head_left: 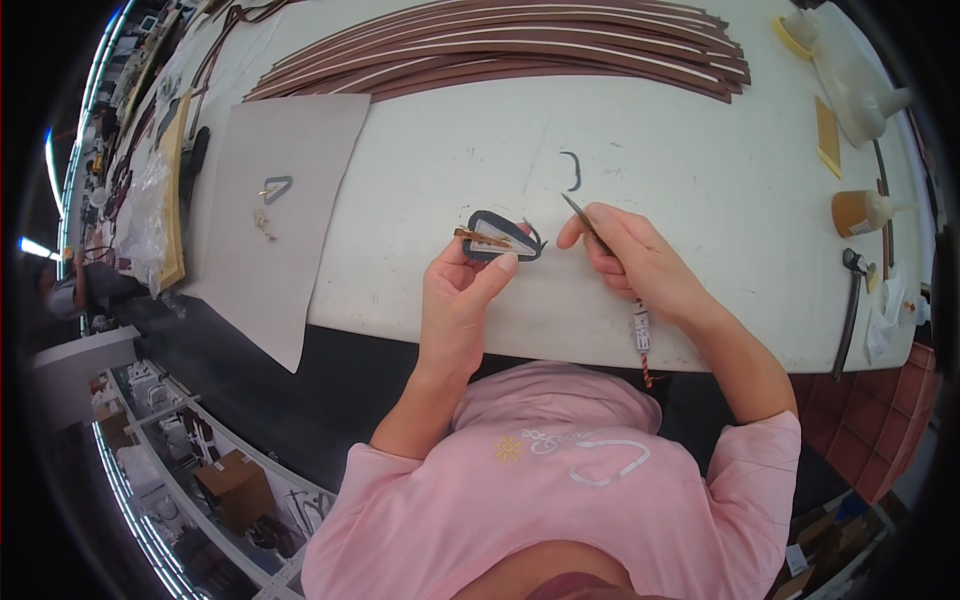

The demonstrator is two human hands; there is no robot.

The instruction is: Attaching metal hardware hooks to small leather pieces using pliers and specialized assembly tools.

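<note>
My left hand pinches a triangular hair clip, with a dark rim, a grey middle and a gold metal clip lying across it. A thin dark strip curls off its right end. My right hand is closed around a slim pen-like tool, whose dark pointed tip aims up and left, just right of the clip and apart from it. Its wrapped handle shows below the hand, with a twisted orange-and-black cord. A curved dark offcut lies on the table beyond the tip.
A grey sheet at left carries a small triangular piece and gold bits. Long brown strips lie along the back. At right are a white bottle, an amber glue bottle and a dark-handled tool.
</note>
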